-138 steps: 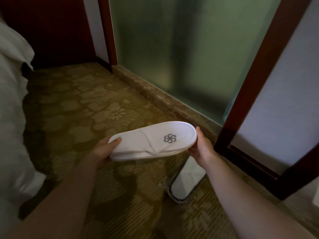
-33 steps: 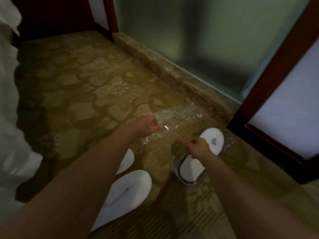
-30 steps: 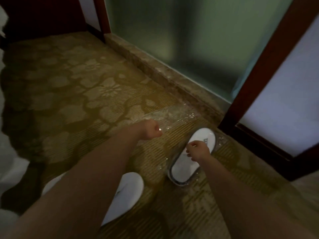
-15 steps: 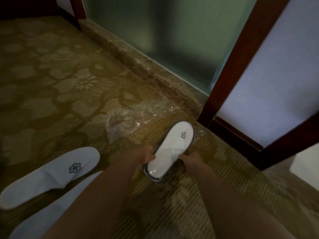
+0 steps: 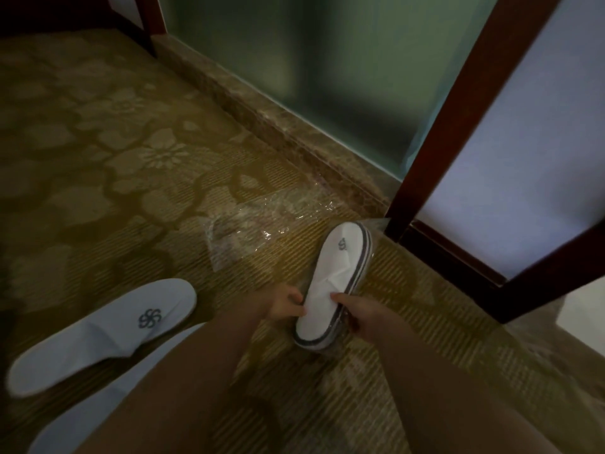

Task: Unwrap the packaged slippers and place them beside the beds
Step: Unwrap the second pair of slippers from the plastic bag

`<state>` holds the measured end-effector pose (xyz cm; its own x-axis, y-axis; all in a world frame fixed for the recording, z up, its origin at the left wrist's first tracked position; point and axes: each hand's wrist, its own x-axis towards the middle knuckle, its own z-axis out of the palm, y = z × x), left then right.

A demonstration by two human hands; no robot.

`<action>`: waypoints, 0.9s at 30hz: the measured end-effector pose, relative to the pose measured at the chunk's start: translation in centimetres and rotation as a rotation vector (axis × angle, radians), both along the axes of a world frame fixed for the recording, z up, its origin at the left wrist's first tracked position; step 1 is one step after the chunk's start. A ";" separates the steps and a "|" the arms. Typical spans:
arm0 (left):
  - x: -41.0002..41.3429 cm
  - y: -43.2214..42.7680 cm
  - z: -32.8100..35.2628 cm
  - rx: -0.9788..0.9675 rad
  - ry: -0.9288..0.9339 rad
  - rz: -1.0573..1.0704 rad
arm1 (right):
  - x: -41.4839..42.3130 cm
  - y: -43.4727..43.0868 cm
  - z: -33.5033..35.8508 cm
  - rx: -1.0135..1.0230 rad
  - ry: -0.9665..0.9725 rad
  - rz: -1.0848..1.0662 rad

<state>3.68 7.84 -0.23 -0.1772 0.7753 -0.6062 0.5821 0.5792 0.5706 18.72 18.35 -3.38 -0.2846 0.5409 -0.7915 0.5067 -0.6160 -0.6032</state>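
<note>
Working on a pair of flat white fabric slippers with grey-edged soles, stacked and sealed in clear plastic film (image 5: 339, 276). Toe end just beside the foot of the dark red wooden door post (image 5: 435, 152), heel end pointing away from it. Gripped at that heel end from both sides: by the left hand (image 5: 283, 304), fingers curled onto the edge farther from the post, and by the right hand (image 5: 363, 316), thumb on top and fingers tucked round the edge on the post's side. Cannot tell whether the heel is lifted off the patterned gold carpet (image 5: 131, 158).

To do this well:
- Keep one hand clamped on the slippers through the film.
- Pinch only loose film with the other (slippery stuff, likely to stretch before tearing).
- Pull along the length toward an opening or seam, not across the uppers.
- Slide both slippers out together.

Farther from the post, on the same carpet: a crumpled empty clear plastic wrapper (image 5: 262, 224). Well apart from the post: a loose white slipper with a grey flower logo (image 5: 98, 335), and a second white slipper (image 5: 95, 401) mostly hidden by the left forearm. Roughly half done, by the look of it. No bed in view, so placement cannot be judged.
</note>
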 end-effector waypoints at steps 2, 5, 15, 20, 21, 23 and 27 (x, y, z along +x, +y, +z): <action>-0.2 0.0 0.5 0.006 0.000 0.010 | -0.3 -0.1 0.6 0.042 0.013 -0.001; -0.7 0.1 1.9 0.057 0.019 0.079 | -0.7 -0.4 2.1 0.089 0.018 0.012; -3.3 -0.9 7.0 0.389 -0.051 0.426 | -1.7 -1.6 8.4 0.236 0.293 0.070; -4.5 -2.5 9.8 0.458 -0.149 0.638 | -3.4 -3.1 11.7 0.263 0.313 0.259; -4.8 -2.9 10.3 0.478 -0.194 0.686 | -3.9 -3.5 12.3 0.276 0.306 0.304; -5.8 -4.0 11.5 0.511 -0.296 0.792 | -4.8 -4.5 13.4 0.296 0.296 0.390; -7.4 -6.6 13.1 0.596 -0.536 0.950 | -6.6 -6.6 15.5 0.312 0.305 0.525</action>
<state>-3.71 1.19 12.89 -0.6573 0.6548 -0.3730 -0.3130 0.2130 0.9256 12.08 11.77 12.11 -0.7572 0.4599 -0.4638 0.4699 -0.1096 -0.8759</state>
